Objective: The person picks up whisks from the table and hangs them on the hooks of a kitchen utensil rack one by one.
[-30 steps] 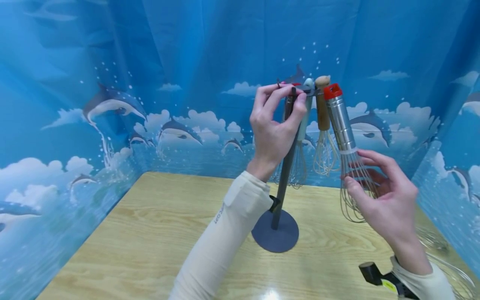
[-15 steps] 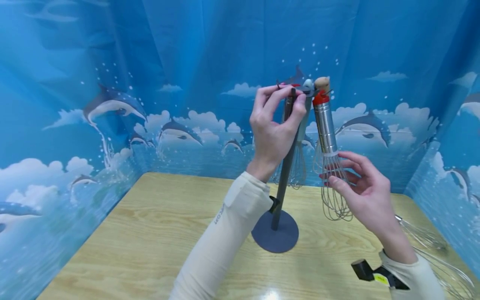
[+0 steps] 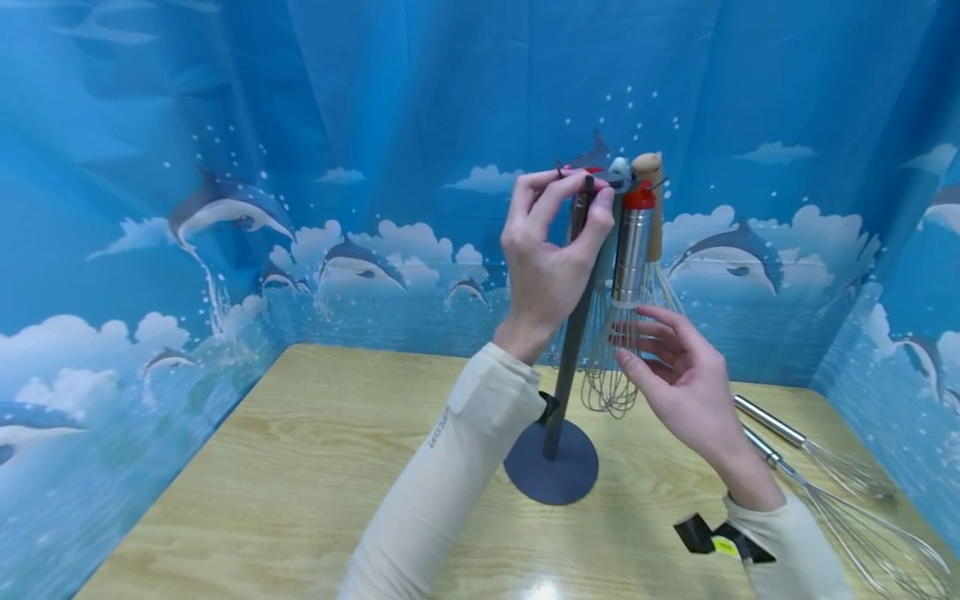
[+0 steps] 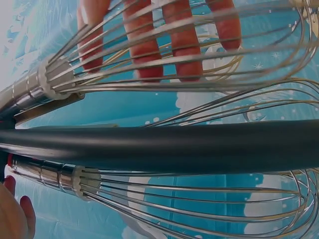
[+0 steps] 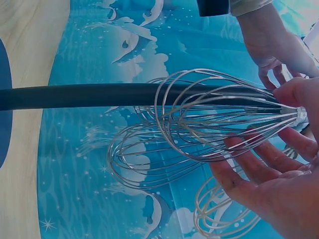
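A dark grey utensil stand (image 3: 567,367) rises from a round base (image 3: 551,467) on the wooden table. My left hand (image 3: 592,190) pinches the hook piece at its top. Against the pole is a steel whisk with a red cap (image 3: 632,242), cap up beside the hooks; whether it hangs on one is hidden. My right hand (image 3: 637,342) holds its wire head (image 5: 219,119) between thumb and fingers (image 4: 184,40). A wooden-handled whisk (image 3: 654,221) hangs just behind, and further whisks hang on the far side of the pole (image 4: 174,147).
Two long steel whisks (image 3: 813,450) (image 3: 862,525) lie on the table (image 3: 300,467) at the right, near its edge. Blue dolphin-print cloth walls close in the back and both sides.
My right hand has carried the red-capped whisk leftward from open air up against the stand's pole. The left hand has stayed at the stand's top.
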`<state>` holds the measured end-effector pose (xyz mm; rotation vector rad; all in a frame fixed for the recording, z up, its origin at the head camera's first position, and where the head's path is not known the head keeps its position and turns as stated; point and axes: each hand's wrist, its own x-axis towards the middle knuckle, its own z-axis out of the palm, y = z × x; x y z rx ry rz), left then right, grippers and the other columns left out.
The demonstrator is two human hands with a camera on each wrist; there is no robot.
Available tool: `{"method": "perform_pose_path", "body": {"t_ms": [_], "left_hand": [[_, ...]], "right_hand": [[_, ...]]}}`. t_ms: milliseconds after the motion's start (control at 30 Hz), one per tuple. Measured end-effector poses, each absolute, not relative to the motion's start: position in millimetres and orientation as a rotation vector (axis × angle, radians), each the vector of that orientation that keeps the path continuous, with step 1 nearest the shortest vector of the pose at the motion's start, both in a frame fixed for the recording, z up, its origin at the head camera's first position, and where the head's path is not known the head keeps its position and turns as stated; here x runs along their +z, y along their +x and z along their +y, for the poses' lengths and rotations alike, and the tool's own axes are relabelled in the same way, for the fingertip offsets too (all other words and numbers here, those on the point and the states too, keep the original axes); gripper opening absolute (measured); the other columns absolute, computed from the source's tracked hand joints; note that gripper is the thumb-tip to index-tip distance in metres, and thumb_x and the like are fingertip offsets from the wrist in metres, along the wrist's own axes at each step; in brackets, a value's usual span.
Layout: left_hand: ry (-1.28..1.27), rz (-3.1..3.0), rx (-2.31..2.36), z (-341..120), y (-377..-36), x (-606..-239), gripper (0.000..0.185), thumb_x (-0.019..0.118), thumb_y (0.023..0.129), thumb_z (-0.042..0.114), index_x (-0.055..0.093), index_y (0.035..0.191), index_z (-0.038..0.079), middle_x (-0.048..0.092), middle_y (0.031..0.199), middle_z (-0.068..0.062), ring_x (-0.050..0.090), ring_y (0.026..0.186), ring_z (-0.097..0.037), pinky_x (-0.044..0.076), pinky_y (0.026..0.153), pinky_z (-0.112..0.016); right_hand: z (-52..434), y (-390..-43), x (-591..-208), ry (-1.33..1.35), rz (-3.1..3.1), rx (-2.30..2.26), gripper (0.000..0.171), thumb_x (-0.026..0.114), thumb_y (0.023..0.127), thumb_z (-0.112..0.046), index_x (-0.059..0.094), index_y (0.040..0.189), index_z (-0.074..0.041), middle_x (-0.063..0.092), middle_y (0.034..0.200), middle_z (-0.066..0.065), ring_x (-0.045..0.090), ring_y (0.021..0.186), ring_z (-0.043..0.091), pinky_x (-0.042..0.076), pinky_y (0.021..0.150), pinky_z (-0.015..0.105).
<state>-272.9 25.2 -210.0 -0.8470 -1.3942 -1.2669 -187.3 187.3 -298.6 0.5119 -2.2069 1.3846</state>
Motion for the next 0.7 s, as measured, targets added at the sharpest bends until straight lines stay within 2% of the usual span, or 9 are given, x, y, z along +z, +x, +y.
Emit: {"method": "perform_pose_path", "body": {"t_ms": [233, 700], "left_hand": [[-0.851, -1.400, -1.271, 24.2, -272.2, -209.3, 0.025, 0.073, 0.092, 0.009, 0.072, 0.112, -0.006, 0.058, 0.117, -0.022, 0.058, 0.113, -0.029, 0.050, 0.100, -0.018], [-0.865, -1.358, -1.268, 21.7, -277.2, -206.4, 0.021, 0.074, 0.091, 0.009, 0.073, 0.107, -0.005, 0.062, 0.114, -0.021, 0.060, 0.113, -0.029, 0.049, 0.103, -0.021]], "right_hand": [[186.0, -191.3, -301.7, 0.503, -2.195, 1.376, 0.055, 0.065, 0.098, -0.002, 0.049, 0.149, -0.012, 0.064, 0.131, 0.017, 0.063, 0.113, -0.006, 0.052, 0.090, 0.008], [192.0, -187.0, -306.2, 0.539, -2.201, 1.292, 0.058, 0.067, 0.095, 0.001, 0.051, 0.148, -0.015, 0.063, 0.134, 0.017, 0.064, 0.115, -0.003, 0.052, 0.091, 0.010]]}}
